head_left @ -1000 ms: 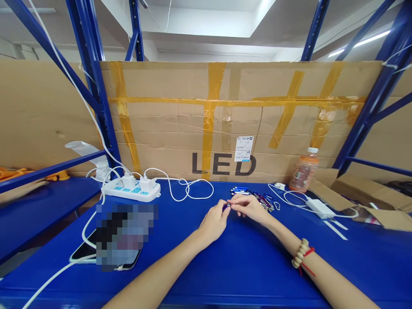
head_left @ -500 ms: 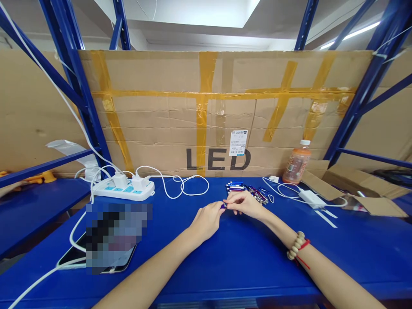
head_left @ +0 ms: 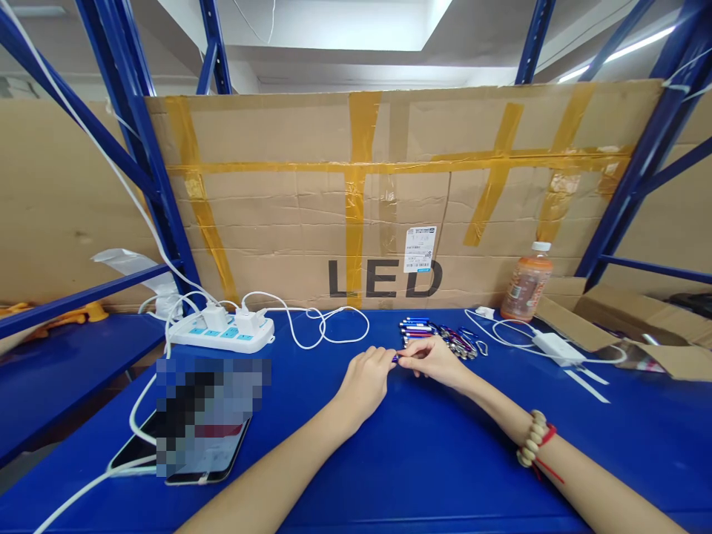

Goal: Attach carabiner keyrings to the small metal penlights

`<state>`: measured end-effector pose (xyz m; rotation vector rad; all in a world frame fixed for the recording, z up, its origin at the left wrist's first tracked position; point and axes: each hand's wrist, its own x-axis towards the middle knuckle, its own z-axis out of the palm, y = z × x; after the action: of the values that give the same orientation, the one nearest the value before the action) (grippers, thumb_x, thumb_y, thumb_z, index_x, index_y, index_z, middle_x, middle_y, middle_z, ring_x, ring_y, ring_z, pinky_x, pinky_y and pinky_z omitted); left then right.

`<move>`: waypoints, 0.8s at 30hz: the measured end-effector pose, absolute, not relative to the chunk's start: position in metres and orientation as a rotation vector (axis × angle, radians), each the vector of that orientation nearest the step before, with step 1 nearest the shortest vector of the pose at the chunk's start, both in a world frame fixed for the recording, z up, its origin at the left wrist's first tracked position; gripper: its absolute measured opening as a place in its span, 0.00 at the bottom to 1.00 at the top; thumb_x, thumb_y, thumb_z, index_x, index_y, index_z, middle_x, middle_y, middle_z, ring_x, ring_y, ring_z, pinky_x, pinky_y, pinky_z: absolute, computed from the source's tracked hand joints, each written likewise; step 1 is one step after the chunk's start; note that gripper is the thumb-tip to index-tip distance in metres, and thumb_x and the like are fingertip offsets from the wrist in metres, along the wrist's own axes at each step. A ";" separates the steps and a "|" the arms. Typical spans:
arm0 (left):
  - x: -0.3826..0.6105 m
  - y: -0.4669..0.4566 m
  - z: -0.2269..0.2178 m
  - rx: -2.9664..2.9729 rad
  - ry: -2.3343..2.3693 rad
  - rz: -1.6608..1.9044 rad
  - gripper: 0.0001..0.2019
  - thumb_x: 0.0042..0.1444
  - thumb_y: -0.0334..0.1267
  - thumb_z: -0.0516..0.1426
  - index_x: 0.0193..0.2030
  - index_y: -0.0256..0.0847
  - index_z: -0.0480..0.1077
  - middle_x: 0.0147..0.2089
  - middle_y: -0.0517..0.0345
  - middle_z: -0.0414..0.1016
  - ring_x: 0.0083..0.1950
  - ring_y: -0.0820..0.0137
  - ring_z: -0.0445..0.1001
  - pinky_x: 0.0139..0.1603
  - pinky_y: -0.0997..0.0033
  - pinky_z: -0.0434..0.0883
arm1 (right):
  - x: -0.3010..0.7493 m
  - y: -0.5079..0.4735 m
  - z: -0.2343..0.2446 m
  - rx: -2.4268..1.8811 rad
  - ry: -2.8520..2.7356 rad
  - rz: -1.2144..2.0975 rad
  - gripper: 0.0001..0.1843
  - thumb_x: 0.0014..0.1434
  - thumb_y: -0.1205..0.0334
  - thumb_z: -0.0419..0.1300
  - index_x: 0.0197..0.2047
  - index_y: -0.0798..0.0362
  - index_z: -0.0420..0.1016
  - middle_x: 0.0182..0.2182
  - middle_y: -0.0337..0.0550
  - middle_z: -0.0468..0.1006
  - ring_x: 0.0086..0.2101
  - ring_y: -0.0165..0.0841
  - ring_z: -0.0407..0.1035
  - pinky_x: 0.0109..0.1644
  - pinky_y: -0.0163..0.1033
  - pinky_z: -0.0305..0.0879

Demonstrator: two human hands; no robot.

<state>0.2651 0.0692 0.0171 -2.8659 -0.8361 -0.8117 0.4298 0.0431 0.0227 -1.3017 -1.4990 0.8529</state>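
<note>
Both my hands meet over the blue table (head_left: pixel 434 452). My left hand (head_left: pixel 364 382) and my right hand (head_left: pixel 434 360) pinch a small blue, pen-like object (head_left: pixel 395 358) between their fingertips; most of it is hidden by the fingers. Just behind my right hand lies a pile of several small blue and purple pen-like items with metal clips (head_left: pixel 437 334). A beaded bracelet with a red string (head_left: pixel 535 439) sits on my right wrist.
A white power strip (head_left: pixel 222 334) with chargers and white cables lies at left, a phone (head_left: pixel 189 452) at the near left. An orange drink bottle (head_left: pixel 526 283), a white adapter (head_left: pixel 556 347) and open cardboard boxes (head_left: pixel 628 326) stand at right. A taped cardboard wall marked LED (head_left: pixel 383 215) closes the back.
The hands stay pinched together on the small object; only the head camera has shifted slightly, so the scene sits a little differently in the frame.
</note>
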 end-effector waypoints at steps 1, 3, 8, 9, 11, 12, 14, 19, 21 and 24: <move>0.265 0.070 0.016 -2.859 -0.840 -0.823 0.11 0.58 0.31 0.44 0.44 0.37 0.65 0.37 0.54 0.72 0.38 0.67 0.69 0.39 0.67 0.68 | 0.429 0.043 0.023 -1.321 -1.486 0.856 0.19 0.34 0.49 0.66 0.22 0.58 0.73 0.17 0.37 0.69 0.14 0.22 0.60 0.14 0.28 0.53; 0.266 0.072 0.015 -2.858 -0.873 -0.842 0.12 0.58 0.31 0.44 0.44 0.37 0.65 0.37 0.54 0.72 0.38 0.67 0.69 0.39 0.67 0.68 | 0.428 0.044 0.022 -1.343 -1.470 0.861 0.19 0.35 0.49 0.65 0.22 0.58 0.72 0.15 0.36 0.68 0.14 0.22 0.60 0.13 0.27 0.52; 0.268 0.073 0.015 -2.970 -1.059 -0.899 0.13 0.60 0.34 0.43 0.46 0.39 0.64 0.41 0.55 0.71 0.42 0.69 0.69 0.42 0.70 0.68 | 0.425 0.048 0.021 -1.294 -1.499 0.897 0.20 0.41 0.48 0.62 0.27 0.58 0.69 0.19 0.37 0.71 0.14 0.21 0.61 0.13 0.25 0.53; 0.268 0.073 0.015 -2.995 -1.094 -0.906 0.13 0.60 0.35 0.42 0.47 0.40 0.64 0.42 0.55 0.71 0.43 0.70 0.69 0.43 0.71 0.67 | 0.425 0.049 0.021 -1.283 -1.511 0.904 0.20 0.42 0.47 0.61 0.28 0.57 0.68 0.22 0.39 0.72 0.15 0.22 0.63 0.13 0.25 0.54; 0.269 0.073 0.015 -3.023 -1.139 -0.898 0.14 0.60 0.36 0.41 0.47 0.41 0.64 0.43 0.55 0.70 0.45 0.70 0.69 0.45 0.71 0.66 | 0.426 0.049 0.021 -1.270 -1.528 0.921 0.21 0.44 0.46 0.59 0.30 0.57 0.67 0.25 0.40 0.73 0.16 0.23 0.65 0.13 0.25 0.56; 0.269 0.073 0.016 -3.024 -1.148 -0.884 0.14 0.60 0.36 0.41 0.47 0.41 0.64 0.43 0.55 0.70 0.45 0.70 0.68 0.45 0.71 0.66 | 0.426 0.049 0.021 -1.268 -1.526 0.936 0.21 0.44 0.46 0.59 0.31 0.57 0.66 0.26 0.41 0.74 0.17 0.23 0.66 0.13 0.25 0.57; 0.269 0.073 0.016 -3.006 -1.148 -0.845 0.15 0.60 0.37 0.41 0.46 0.41 0.64 0.43 0.54 0.70 0.45 0.69 0.68 0.45 0.70 0.66 | 0.425 0.048 0.021 -1.269 -1.496 0.982 0.21 0.44 0.47 0.59 0.32 0.57 0.66 0.26 0.40 0.74 0.18 0.25 0.68 0.13 0.25 0.59; 0.269 0.072 0.013 -2.909 -1.192 -0.730 0.15 0.60 0.38 0.41 0.42 0.41 0.67 0.39 0.54 0.69 0.43 0.68 0.67 0.44 0.69 0.65 | 0.419 0.048 0.020 -1.237 -1.383 1.079 0.20 0.42 0.51 0.63 0.33 0.57 0.66 0.23 0.39 0.74 0.24 0.29 0.72 0.17 0.27 0.65; 0.270 0.072 0.010 -2.894 -1.178 -0.721 0.16 0.60 0.38 0.40 0.41 0.40 0.67 0.39 0.54 0.68 0.43 0.69 0.66 0.44 0.68 0.65 | 0.418 0.049 0.019 -1.220 -1.351 1.059 0.20 0.40 0.54 0.64 0.34 0.58 0.68 0.22 0.39 0.74 0.25 0.28 0.72 0.21 0.28 0.68; 0.272 0.070 0.010 -2.860 -1.175 -0.743 0.16 0.60 0.40 0.41 0.47 0.39 0.64 0.45 0.52 0.67 0.48 0.66 0.65 0.47 0.64 0.63 | 0.419 0.049 0.018 -1.188 -1.335 1.026 0.19 0.40 0.55 0.65 0.33 0.59 0.70 0.21 0.39 0.74 0.24 0.27 0.71 0.24 0.28 0.69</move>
<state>0.2723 0.0702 0.0100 -2.8598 -1.1753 -0.7428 0.4193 0.0488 0.0181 -1.1881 -1.3354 1.0263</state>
